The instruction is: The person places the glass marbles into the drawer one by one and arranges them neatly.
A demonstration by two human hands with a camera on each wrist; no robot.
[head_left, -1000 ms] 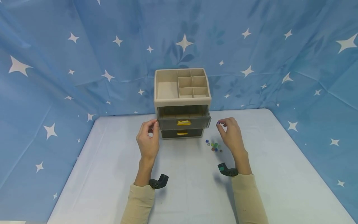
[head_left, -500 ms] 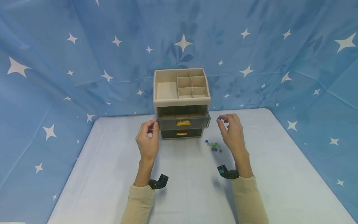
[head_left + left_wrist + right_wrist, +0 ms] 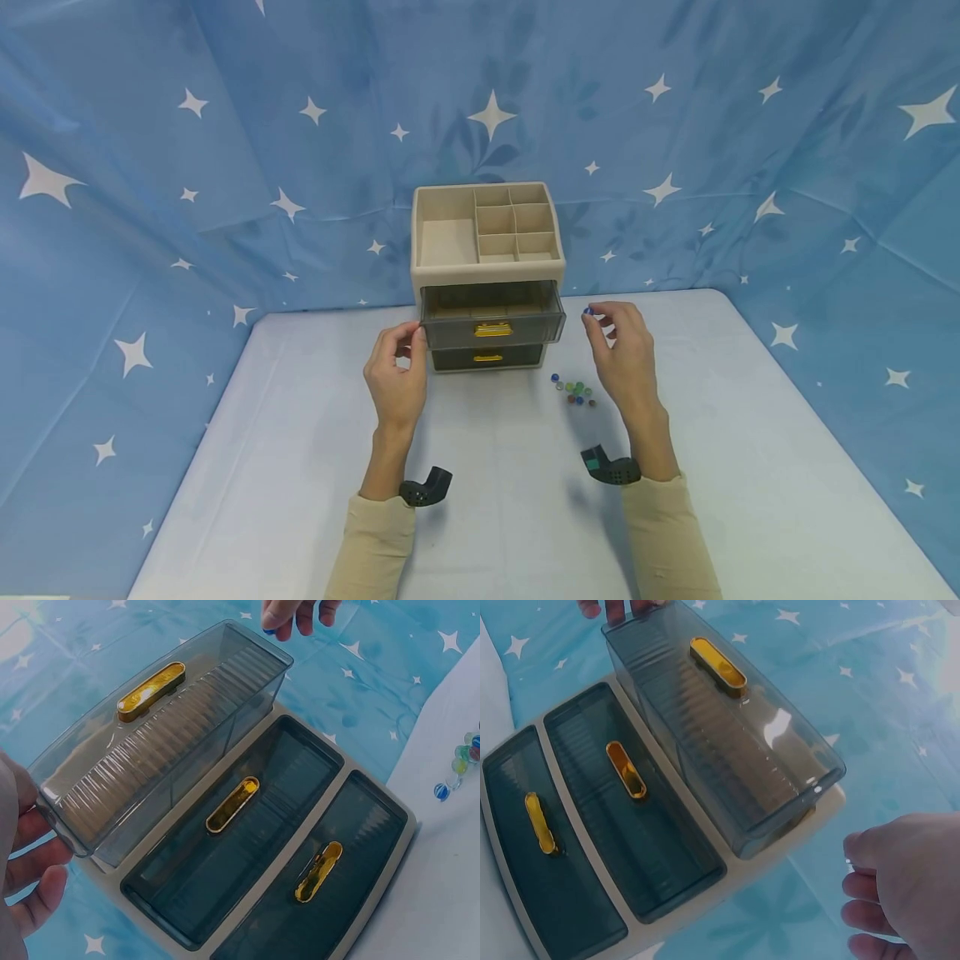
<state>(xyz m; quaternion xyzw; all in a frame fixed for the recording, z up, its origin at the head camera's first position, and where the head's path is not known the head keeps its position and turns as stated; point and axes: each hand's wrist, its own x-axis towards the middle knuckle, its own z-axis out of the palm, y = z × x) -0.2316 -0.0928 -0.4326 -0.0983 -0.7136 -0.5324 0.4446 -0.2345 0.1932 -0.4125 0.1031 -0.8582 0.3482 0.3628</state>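
Observation:
A beige drawer organizer [image 3: 480,272] stands at the back of the table, its clear grey top drawer [image 3: 457,333] pulled out. At that drawer's left front corner, the thumb and fingers of my left hand [image 3: 397,379] grip the edge; the left wrist view shows the fingers [image 3: 45,862] there. To the right of the drawer, my right hand [image 3: 624,350] is raised and pinches a blue marble [image 3: 588,311] between thumb and fingertips. Below it on the table lies a loose group of several coloured glass marbles [image 3: 576,390].
Divided compartments [image 3: 517,221] form the organizer's top. Two lower drawers, the middle one [image 3: 232,832] and the bottom one [image 3: 322,877], are pushed in and carry gold handles. A blue star-patterned cloth [image 3: 337,150] hangs behind and beside the white-covered table [image 3: 495,500].
My right hand has risen slightly away from the table with the blue marble, tilting a little. The left hand and the drawer stay where they were.

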